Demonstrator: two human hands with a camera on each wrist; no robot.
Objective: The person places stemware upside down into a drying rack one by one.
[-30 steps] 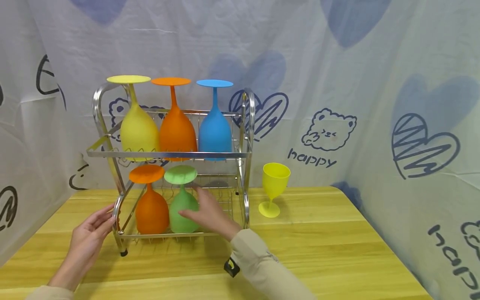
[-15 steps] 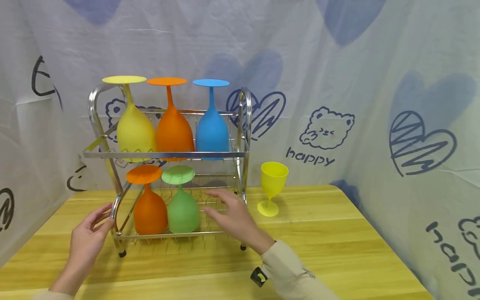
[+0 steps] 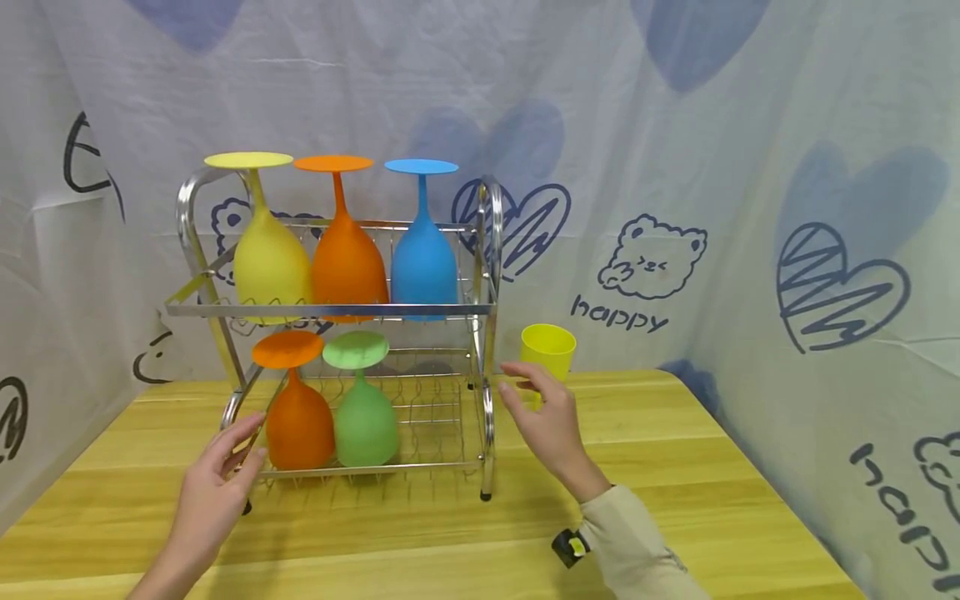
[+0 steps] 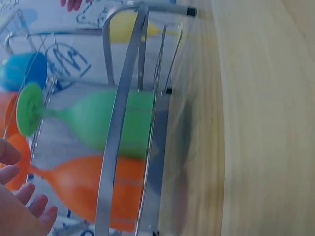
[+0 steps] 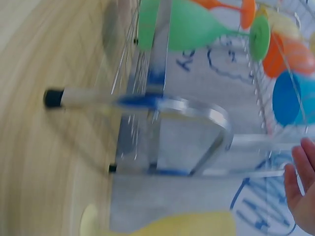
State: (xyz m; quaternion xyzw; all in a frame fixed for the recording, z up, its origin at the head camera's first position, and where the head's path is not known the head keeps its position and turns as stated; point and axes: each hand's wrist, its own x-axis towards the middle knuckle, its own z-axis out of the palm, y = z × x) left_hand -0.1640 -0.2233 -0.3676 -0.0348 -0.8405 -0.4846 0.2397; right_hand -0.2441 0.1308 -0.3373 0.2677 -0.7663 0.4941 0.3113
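Note:
A two-tier metal dish rack stands on the wooden table. Yellow, orange and blue goblets sit upside down on its upper tier. Below, an orange goblet and a green goblet are also inverted, at the left and middle. My left hand is by the rack's lower left front, fingers apart, holding nothing. To the rack's right, an upright yellow goblet is partly hidden behind my right hand. That hand's fingers are loosely bent and grip nothing.
The lower tier's right part shows bare wire grid. A patterned cloth hangs behind and beside the table. A black strap piece hangs at my right cuff.
My right hand has left the green goblet and moved right to in front of the upright yellow goblet. My left hand has come off the rack's left post, shifting slightly right.

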